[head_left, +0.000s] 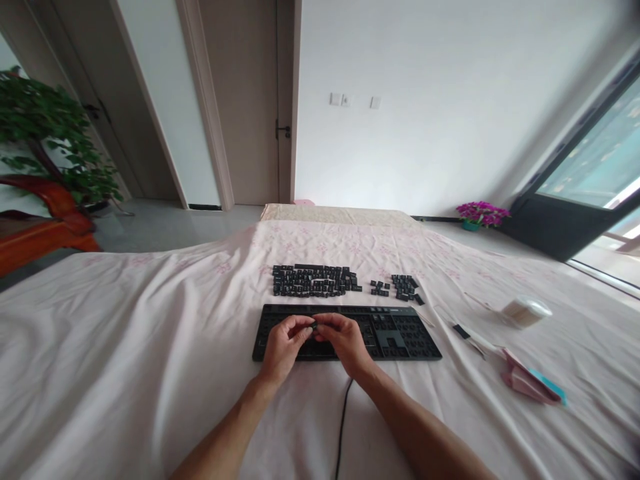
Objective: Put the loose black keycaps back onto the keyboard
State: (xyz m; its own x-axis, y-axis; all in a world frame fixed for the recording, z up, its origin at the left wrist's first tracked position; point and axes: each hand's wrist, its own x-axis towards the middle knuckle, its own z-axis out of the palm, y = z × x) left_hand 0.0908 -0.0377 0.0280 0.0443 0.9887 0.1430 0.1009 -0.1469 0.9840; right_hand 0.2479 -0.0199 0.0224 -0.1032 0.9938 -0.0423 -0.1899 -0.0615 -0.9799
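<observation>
Both hands met over the keyboard point(347, 331), fingertips pinched together on one small dark piece, probably a keycap point(315, 327); too small to confirm. Left hand point(284, 345) and right hand point(344, 341) sat equally close to it, the piece right between them, just above the keyboard's left-centre. Keyboard lay long axis left-right, directly ahead of the person, its cable point(343, 421) running back between the forearms. Beyond the keyboard, loose keycaps point(313, 280) stood in rows, a smaller cluster point(400, 287) to their right. Right of the keyboard: white container point(525, 311), pink packet point(530, 383), thin tools hard to make out. Palms hid the keyboard's sockets beneath.
</observation>
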